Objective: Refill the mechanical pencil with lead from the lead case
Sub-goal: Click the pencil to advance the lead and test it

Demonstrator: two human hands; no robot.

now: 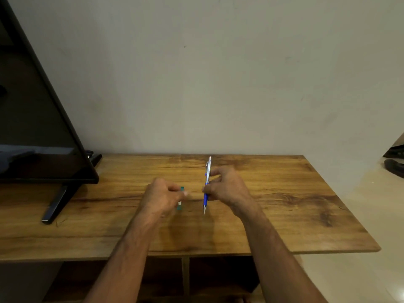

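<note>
My right hand [225, 185] is shut on a mechanical pencil [207, 184] with a silver barrel and a blue grip. The pencil stands nearly upright above the wooden table [284, 204], tip pointing down toward me. My left hand [162, 199] is shut on a small lead case [180, 197] with teal ends; most of the case is hidden behind my fingers. The two hands are a short way apart, with the case just left of the pencil.
A dark television [39, 119] on black feet [55, 204] stands at the table's left. A plain wall rises behind. A dark object [393, 165] lies on the floor at the far right. Open shelves show under the table's front edge.
</note>
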